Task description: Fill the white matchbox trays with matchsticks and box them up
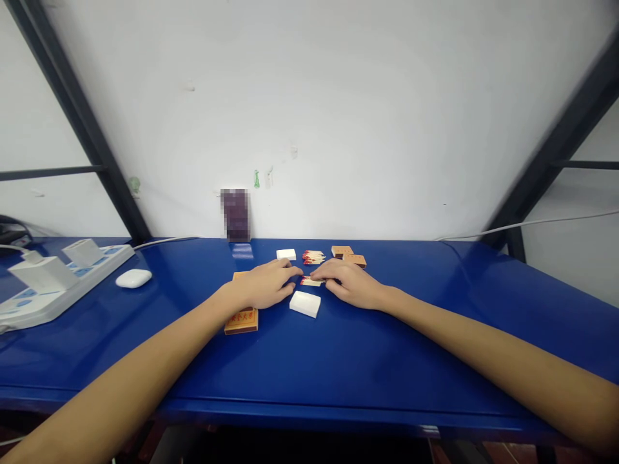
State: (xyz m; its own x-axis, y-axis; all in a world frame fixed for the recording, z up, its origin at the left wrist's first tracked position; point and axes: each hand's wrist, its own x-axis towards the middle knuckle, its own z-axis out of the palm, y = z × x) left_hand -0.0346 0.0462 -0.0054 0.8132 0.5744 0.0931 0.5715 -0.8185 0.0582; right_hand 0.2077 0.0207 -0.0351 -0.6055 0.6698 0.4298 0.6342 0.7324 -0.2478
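Several red-tipped matches (309,281) lie in a small bunch on the blue table between my two hands. My right hand (355,285) has its fingers and thumb closed at the right ends of these matches, partly covering them. To the left, my left hand (271,283) is open, its thumb and forefinger apart beside the match heads. A larger heap of matches (314,257) lies just behind. In front of the bunch sits a white matchbox tray (305,304). An orange matchbox (242,321) lies by my left wrist, with another orange box (240,276) partly hidden behind that hand.
A second white tray (285,254) and two orange matchboxes, one orange box (342,251) overlapping the other box (354,260), lie farther back. At left are a white rounded case (134,278) and a power strip (58,293) with plugs. A blurred dark rectangle (236,216) leans against the wall.
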